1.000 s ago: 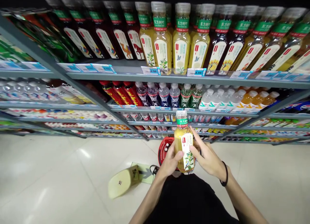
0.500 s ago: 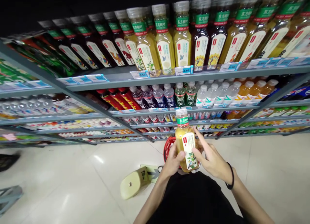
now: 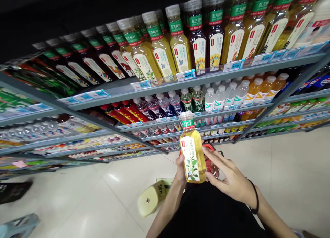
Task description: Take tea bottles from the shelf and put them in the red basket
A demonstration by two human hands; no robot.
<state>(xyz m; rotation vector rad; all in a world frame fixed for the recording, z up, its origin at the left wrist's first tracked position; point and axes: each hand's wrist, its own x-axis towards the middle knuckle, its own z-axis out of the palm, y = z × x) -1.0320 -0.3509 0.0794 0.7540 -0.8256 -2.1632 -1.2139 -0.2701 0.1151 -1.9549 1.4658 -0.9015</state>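
Observation:
A clear tea bottle (image 3: pixel 198 152) with yellow liquid, a white plant label and a green-and-red neck band stands almost upright before my body. My left hand (image 3: pixel 181 169) grips it from the left and behind, with most of its fingers hidden. From the right, my right hand (image 3: pixel 229 176) holds the bottle's side between thumb and fingers; a black band circles that wrist. Part of a red basket (image 3: pixel 210 148) shows behind the bottle. How the basket is supported is hidden.
Similar tea bottles (image 3: pixel 160 54) line the upper shelf (image 3: pixel 165 88) above price tags. Lower shelves carry soft drinks (image 3: pixel 167 105) and orange-coloured bottles (image 3: pixel 254 90). A pale yellow-green object (image 3: pixel 152 198) is on the floor to the left, and a grey-blue stool-like object (image 3: pixel 22 226) lies at bottom left.
The tea bottle has turned between my hands, its label swinging to the left and its clear side coming into view. My right fingers have shifted lower along its side. The view has tilted.

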